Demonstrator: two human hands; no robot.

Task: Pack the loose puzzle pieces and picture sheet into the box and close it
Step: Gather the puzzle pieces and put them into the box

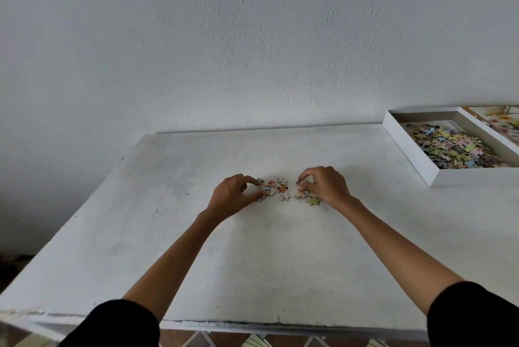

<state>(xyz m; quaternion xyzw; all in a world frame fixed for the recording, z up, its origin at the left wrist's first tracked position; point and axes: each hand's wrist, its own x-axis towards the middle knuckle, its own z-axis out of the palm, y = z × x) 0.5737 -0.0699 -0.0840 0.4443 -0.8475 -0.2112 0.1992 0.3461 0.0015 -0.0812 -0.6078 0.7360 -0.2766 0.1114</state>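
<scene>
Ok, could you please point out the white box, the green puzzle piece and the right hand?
white box (477, 177): head view, on its near outer wall.
green puzzle piece (314, 200): head view, on its middle.
right hand (327, 186): head view, on the back of the hand.

Middle of table: loose puzzle pieces lie scattered between the left hand and the right hand.
Way to the box: bare tabletop runs from the right hand to the open box, whose raised white side faces it.
Back edge: the wall stands right behind the table.
</scene>
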